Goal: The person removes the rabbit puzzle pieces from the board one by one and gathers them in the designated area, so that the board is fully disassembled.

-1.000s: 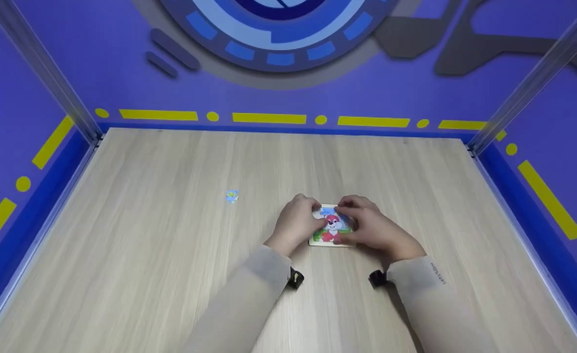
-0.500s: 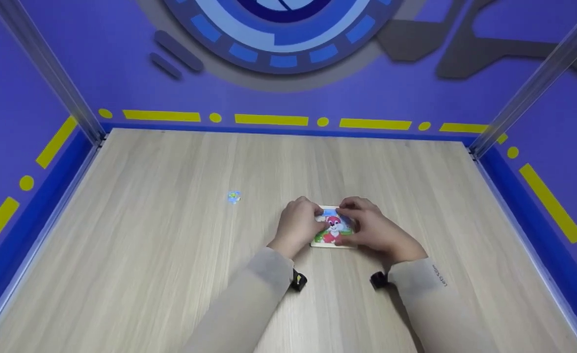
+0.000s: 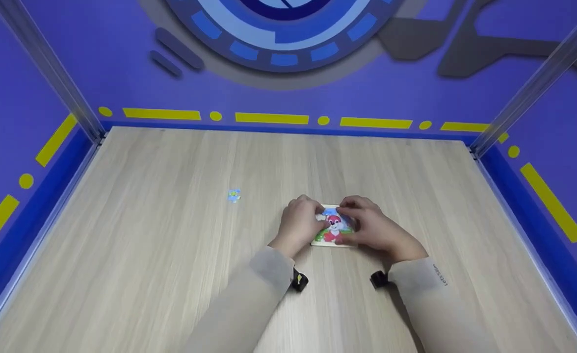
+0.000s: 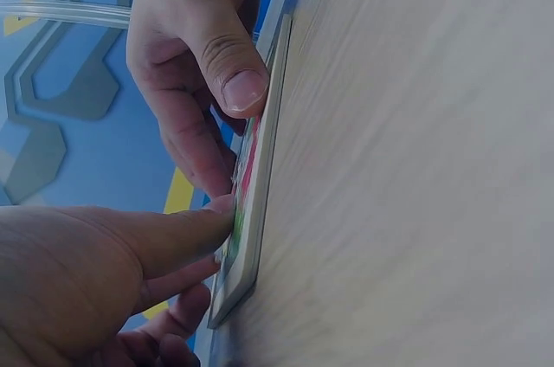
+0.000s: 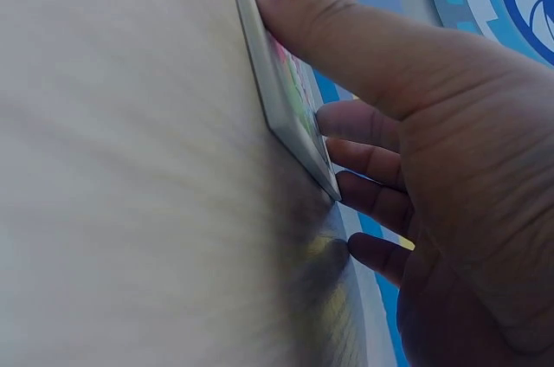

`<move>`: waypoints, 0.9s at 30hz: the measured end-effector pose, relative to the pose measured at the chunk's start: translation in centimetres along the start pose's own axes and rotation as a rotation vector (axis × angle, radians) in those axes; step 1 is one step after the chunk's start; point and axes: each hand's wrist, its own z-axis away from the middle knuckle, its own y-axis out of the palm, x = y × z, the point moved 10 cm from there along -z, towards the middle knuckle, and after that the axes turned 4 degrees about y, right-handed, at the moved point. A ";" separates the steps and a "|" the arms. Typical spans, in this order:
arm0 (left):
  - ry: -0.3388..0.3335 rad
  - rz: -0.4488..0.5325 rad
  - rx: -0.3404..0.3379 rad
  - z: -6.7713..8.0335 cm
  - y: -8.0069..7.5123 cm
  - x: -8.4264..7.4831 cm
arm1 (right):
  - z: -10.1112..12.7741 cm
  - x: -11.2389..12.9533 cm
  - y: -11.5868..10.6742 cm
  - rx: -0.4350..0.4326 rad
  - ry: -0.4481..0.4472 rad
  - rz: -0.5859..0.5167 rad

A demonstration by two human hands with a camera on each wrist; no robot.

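Observation:
A small square jigsaw puzzle point(image 3: 333, 223) with a pink cartoon animal lies flat on the table between both hands. My left hand point(image 3: 294, 224) holds its left side, thumb on the picture face and fingers at the far left. From the right, my right hand point(image 3: 378, 229) grips it, with the thumb near the front edge and the index finger near the back. The pale frame edge point(image 4: 252, 246) shows in the left wrist view. Fingers cover parts of the picture, so whether a separate piece is pinched under them cannot be told.
One loose blue puzzle piece point(image 3: 234, 195) with a yellow-green mark lies on the wooden table point(image 3: 161, 235), left of the hands. Blue-purple panels point(image 3: 288, 103) with yellow dashes stand along the back and both sides, joined by metal corner posts point(image 3: 55, 73).
The whole view shifts slightly as the head camera moves. Both hands stay in place on the puzzle, with only tiny finger movement, and the loose piece stays where it lay.

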 end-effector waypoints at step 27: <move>0.001 -0.068 -0.031 -0.3 0.2 0.0 | 0.0 0.2 0.0 -0.006 -0.014 0.020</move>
